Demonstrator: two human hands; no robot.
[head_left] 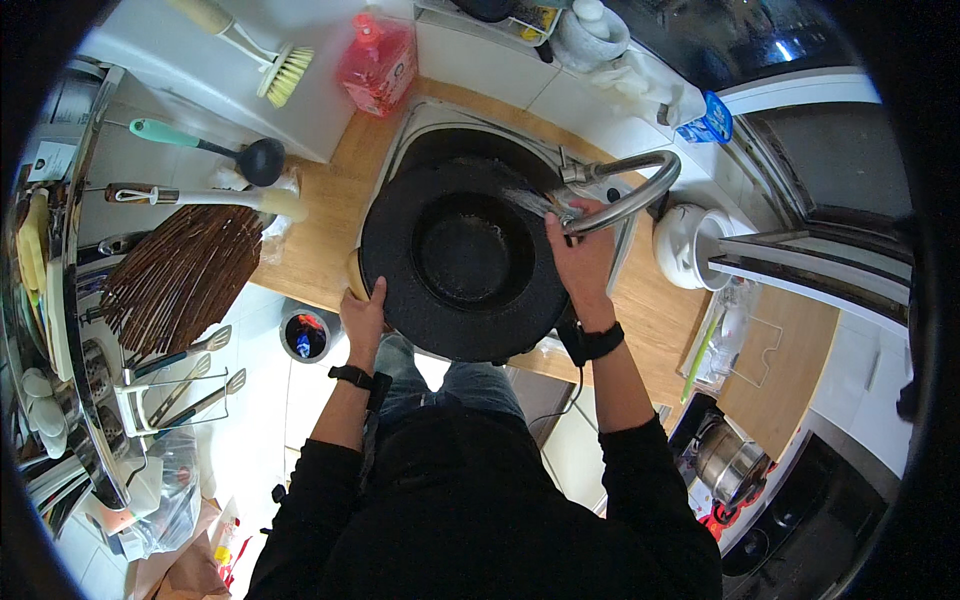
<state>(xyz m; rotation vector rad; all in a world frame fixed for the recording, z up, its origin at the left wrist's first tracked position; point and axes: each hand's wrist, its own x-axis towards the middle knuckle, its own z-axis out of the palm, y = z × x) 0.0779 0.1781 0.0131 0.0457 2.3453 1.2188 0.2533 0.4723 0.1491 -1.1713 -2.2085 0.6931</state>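
Note:
A wide, round black pan with a smaller circle in its middle lies over the sink; I cannot tell whether that circle is raised or sunken. My left hand is closed at the pan's left edge, on a light wood-coloured handle. At the pan's upper right, my right hand is closed around the spout end of the curved metal faucet. A stream of water runs from there onto the pan. The fingertips of the right hand are partly hidden by the spout.
Behind the sink stands a bottle of red liquid. A ladle, brushes and a twig bundle hang at left. White pots stand right of the faucet. Below the counter's left side is a grey bin; an open window juts in at right.

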